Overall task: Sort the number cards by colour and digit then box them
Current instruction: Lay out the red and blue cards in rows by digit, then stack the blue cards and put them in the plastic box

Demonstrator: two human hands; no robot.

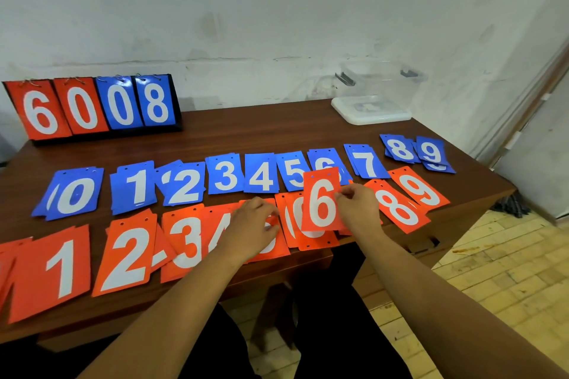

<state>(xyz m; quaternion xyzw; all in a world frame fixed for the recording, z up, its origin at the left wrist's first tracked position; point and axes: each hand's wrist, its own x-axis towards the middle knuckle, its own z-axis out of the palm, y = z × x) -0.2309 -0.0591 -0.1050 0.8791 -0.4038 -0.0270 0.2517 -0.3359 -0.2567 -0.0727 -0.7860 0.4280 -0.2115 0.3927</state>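
Note:
Two rows of number cards lie on the brown table [277, 132]. Blue cards run from 0 [72, 194] to 9 [431, 152] in the far row. Orange cards run from 1 [58, 268] to 9 [421, 191] in the near row. My right hand [358, 206] pinches an orange 6 card [321, 200] by its right edge and holds it upright above the orange 6 pile [308, 234]. My left hand [252, 228] rests with curled fingers on the orange pile beside the 4, whose digit it hides.
A clear plastic box [381, 83] stands on its white lid [369, 115] at the table's back right. A flip scoreboard [92, 106] showing 6008 stands at the back left. The table's right edge drops to a tiled floor [492, 271].

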